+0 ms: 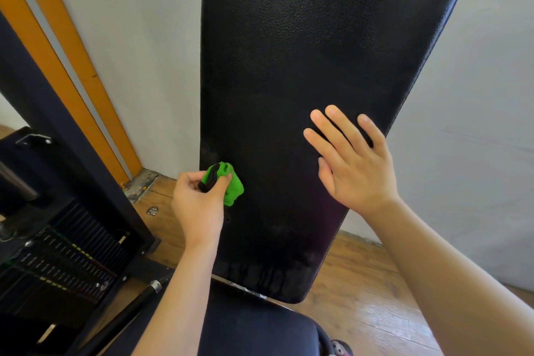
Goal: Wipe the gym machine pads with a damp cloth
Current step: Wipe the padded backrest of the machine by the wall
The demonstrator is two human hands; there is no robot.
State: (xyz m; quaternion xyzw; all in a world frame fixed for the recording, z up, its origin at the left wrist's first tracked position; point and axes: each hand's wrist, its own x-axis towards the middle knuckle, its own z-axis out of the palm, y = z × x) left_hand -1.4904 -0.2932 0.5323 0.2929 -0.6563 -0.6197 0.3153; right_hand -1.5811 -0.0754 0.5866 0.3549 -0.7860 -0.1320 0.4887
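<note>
While the green cloth (228, 185) sits bunched against the lower left edge of the back pad (303, 66), nearly all of that pad's unwiped length lies above it and to its right. The pad's long axis runs from bottom to top of the view, slightly tilted. Left hand (199, 199): fingers curled, pinching the cloth, a black strip visible within the grip. Right hand (351, 162): fingers spread, palm flat on the pad's right side, bracing it, well apart from the cloth. The left hand is the nearer to the working edge; judged next stroke is upward or across toward the right hand. Count: one cloth, two pads (back pad, seat pad (260, 329) below), two hands. Weight stack (57, 263) stands left.
</note>
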